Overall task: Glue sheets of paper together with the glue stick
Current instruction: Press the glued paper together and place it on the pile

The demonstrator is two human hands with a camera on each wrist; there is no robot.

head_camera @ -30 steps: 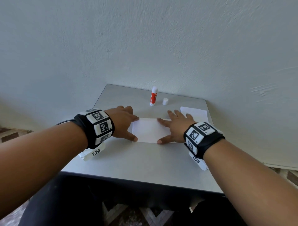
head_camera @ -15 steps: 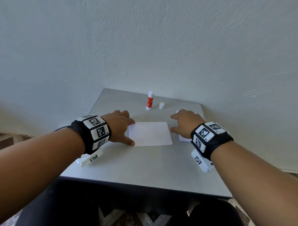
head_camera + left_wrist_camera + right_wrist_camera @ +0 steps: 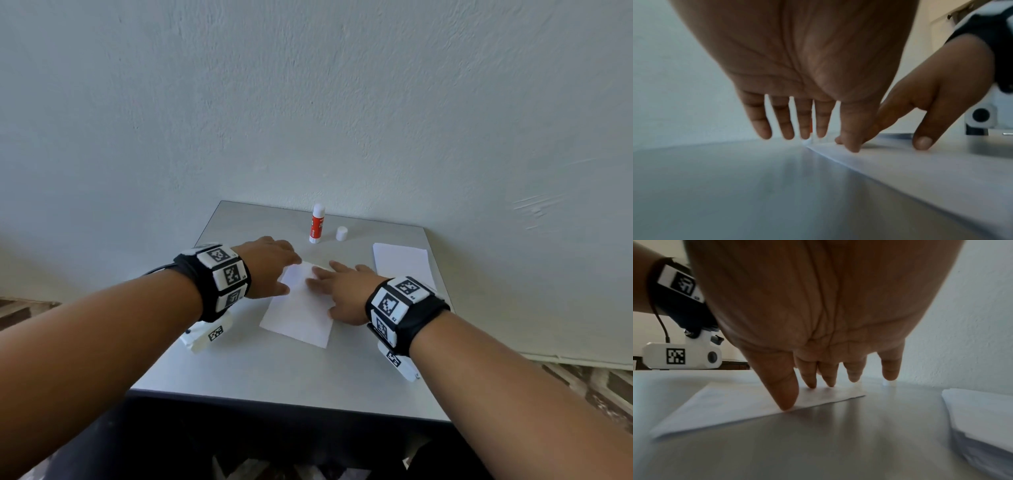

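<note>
Both hands flat on a white paper sheet (image 3: 301, 308) lying skewed near the middle of the grey table (image 3: 291, 377). Right hand (image 3: 346, 294): fingers straight and spread, thumb tip and fingertips (image 3: 812, 382) pressing the sheet's right part. Left hand (image 3: 269, 267): fingers extended and relaxed at the sheet's far-left corner; thumb touches the paper, the other fingertips (image 3: 787, 133) sit at the table just off its edge. Neither hand holds anything.

Glue stick (image 3: 317, 223) stands upright and uncapped at the far edge; its white cap (image 3: 342, 233) just to its right. Stack of spare sheets (image 3: 402, 263) lies at far right.

Judged step: pressing or squaring the sheet. Whether it is already two glued layers cannot be told.

Next move likely calls for taking a sheet from the stack, or the glue stick, while one hand pins the paper.
</note>
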